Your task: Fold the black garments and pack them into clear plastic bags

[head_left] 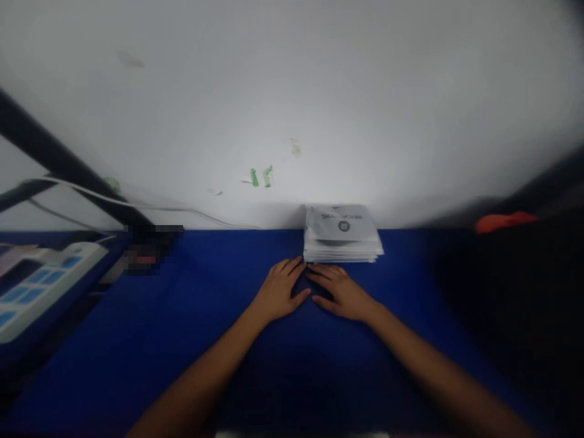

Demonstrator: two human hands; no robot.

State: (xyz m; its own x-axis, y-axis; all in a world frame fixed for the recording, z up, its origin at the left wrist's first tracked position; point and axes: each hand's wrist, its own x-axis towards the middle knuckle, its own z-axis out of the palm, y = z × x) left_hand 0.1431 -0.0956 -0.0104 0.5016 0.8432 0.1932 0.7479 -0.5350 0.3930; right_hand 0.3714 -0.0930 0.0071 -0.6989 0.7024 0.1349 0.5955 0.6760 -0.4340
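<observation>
A stack of flat white packets (pixel 342 226) with dark printing and a round dark logo lies against the wall on the blue tabletop (pixel 219 267). My left hand (pixel 281 289) rests palm down just in front of the stack's left corner, fingers stretched forward and thumb out. Beside it, my right hand (pixel 341 292) lies flat on the blue surface, its fingers pointing inward close to the stack's front edge. The fingertips of both hands nearly meet. Neither hand holds anything. Whether the fingertips touch the packets I cannot tell.
A white power strip (pixel 45 292) with blue socket panels sits at the left. A white cable (pixel 177 210) runs along the wall (pixel 387 109) past a dark metal post (pixel 77 167). At the right are a dark mass (pixel 515 304) and an orange-red object (pixel 506 221).
</observation>
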